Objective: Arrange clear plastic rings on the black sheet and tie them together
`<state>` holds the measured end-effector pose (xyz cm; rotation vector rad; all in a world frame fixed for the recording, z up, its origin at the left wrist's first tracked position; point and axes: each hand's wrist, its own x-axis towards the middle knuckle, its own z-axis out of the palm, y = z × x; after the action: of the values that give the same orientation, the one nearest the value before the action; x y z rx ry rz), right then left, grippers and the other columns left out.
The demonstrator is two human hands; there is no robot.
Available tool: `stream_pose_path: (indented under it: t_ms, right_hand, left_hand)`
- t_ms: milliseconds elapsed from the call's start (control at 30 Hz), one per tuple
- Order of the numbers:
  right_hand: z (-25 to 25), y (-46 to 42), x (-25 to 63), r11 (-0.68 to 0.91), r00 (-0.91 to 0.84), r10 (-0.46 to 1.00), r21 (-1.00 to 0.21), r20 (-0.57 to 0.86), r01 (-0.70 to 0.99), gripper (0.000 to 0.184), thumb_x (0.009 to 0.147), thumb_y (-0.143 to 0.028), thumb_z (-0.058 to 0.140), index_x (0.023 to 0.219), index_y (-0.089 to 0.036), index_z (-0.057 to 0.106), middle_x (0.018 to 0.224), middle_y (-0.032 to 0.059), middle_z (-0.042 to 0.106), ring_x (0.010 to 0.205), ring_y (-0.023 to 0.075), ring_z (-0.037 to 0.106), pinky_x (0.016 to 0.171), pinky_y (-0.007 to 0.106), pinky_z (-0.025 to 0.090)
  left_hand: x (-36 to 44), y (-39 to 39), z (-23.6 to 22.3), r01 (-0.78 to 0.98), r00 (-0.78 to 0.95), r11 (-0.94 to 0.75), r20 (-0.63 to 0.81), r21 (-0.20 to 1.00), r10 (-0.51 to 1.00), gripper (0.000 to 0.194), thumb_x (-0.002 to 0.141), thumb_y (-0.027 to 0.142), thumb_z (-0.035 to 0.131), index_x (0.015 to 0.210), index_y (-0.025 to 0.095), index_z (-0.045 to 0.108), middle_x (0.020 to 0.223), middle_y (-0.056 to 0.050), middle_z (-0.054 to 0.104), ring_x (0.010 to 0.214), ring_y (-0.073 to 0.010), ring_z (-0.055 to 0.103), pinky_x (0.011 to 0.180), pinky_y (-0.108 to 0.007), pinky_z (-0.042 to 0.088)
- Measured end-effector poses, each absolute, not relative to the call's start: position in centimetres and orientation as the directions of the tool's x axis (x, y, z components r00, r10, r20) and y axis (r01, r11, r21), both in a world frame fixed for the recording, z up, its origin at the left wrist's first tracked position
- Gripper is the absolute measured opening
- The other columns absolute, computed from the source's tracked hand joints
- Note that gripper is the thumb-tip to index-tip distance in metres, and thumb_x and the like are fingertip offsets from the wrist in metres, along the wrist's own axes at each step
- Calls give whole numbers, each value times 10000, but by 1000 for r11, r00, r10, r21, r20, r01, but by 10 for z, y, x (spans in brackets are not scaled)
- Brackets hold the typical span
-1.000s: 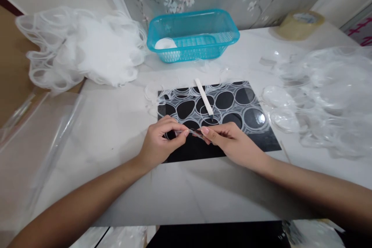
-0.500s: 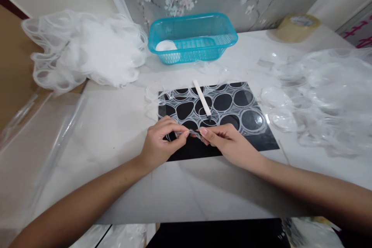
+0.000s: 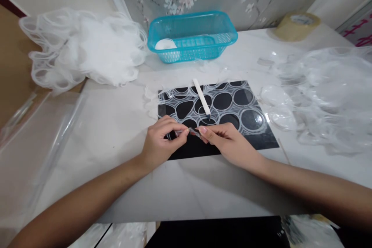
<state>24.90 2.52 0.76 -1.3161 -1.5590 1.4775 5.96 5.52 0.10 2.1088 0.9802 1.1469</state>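
Clear film (image 3: 194,131) pinched between 2 hands, above black sheet (image 3: 200,151)

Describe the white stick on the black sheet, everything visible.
The white stick is slim, straight, plastic-looking, with a dark pointed tip towards the person. It lies slanted across clear film with round holes, on the black sheet; its far end pokes past the sheet's edge. Neither the left hand nor right hand holds it.

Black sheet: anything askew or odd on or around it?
Mildly odd: clear film trails past the black sheet's left edge in loose, tangled-looking loops, and the white pen lies slantwise across its rings. No spill shows.
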Motion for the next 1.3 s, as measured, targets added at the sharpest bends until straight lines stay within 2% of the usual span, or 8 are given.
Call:
stream_pose_path:
  t_ms: [467,833,1100,1300]
  right_hand:
    - [4,22,247,-116,-325,931,-978,-167,171,430,932,-452,406,608,-177,338,622,-25,277,582,101,232,541,276,198]
    - [7,22,245,-108,-329,930,-978,-162,176,423,936,-451,391,616,-182,327,628,-26,264,589,104,225,542,275,196]
    - [7,19,242,-115,-290,942,-974,-169,194,428,936,-442,394,604,-178,337,609,-31,258,570,100,225,530,273,190]
    - [9,20,242,-139,-271,944,-972,-188,191,451,941,-452,384,595,-166,409,554,-45,255,526,90,212,505,273,177]
  left_hand:
    - [62,54,1,357,365,-619,505,700,782,96,774,84,636,722,165,639,627,7,603,594,-96,506,574,-245,435]
    - [62,53,-1,366,370,-628,512,687,775,96,772,84,636,723,166,636,620,14,590,596,-94,503,575,-242,434]
    - [63,53,1,364,366,-628,514,688,776,95,780,102,630,714,170,640,618,8,600,587,-100,511,567,-246,439]
    - [62,54,0,358,363,-619,507,699,782,90,781,100,631,722,168,644,628,5,611,590,-99,513,588,-253,446]
